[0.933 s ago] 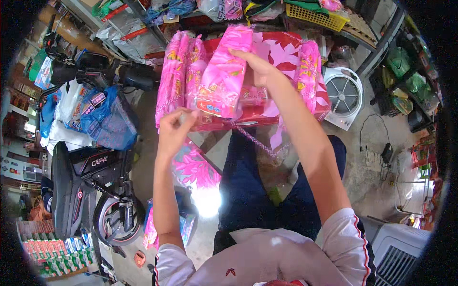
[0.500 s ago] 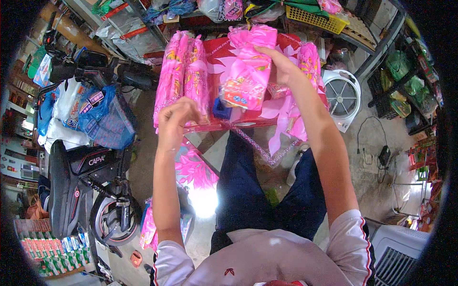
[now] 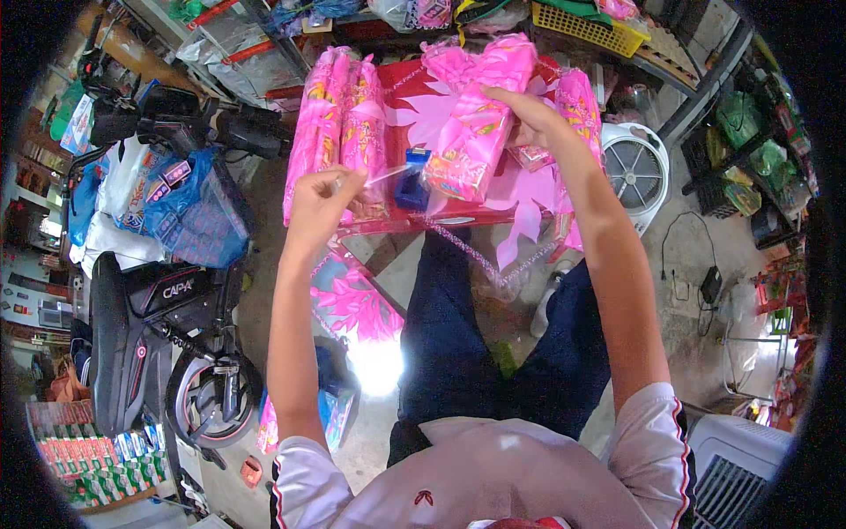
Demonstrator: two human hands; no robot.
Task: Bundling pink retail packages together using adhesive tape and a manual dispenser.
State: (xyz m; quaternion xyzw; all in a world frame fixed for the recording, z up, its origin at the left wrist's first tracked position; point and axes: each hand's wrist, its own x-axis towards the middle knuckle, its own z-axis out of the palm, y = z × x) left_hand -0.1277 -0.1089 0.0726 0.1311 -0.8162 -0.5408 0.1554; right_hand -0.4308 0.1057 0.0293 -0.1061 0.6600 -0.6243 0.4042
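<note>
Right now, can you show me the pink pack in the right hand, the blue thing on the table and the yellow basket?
Pink pack (image 3: 478, 132): head view, middle of its wrapper.
Blue thing (image 3: 411, 189): head view, its side.
Yellow basket (image 3: 587, 32): head view, its wall.

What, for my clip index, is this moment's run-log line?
left hand: pinching clear strip; right hand: holding pink pack; blue item: left of pack; other packs: both sides of red surface
</note>
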